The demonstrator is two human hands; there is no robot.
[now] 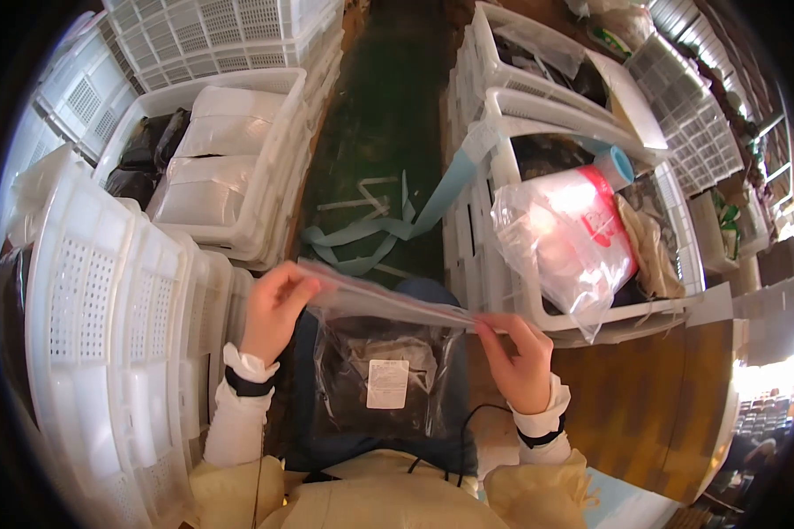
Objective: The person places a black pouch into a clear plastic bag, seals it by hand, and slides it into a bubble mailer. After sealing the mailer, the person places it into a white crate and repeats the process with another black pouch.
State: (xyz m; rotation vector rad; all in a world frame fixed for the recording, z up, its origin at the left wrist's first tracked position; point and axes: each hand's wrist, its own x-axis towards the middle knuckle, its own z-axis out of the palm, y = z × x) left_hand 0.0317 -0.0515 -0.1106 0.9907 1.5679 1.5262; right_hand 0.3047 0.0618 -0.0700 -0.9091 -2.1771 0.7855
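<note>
A clear plastic bag [375, 331] with dark contents rests on my lap, a white printed label [387, 384] showing near its middle. My left hand [278, 309] pinches the left end of the bag's top edge between thumb and fingers. At the opposite end, my right hand [516, 360] grips the same edge with its thumb and fingertips. Between the hands the edge is stretched taut, slanting down to the right.
To the left stand stacked white plastic crates [106, 335], one holding white packages [205, 189]. On the right, another crate [613, 310] carries a roll of plastic bags [565, 234]. Light-blue strapping [362, 240] lies tangled on the green floor [375, 106] ahead.
</note>
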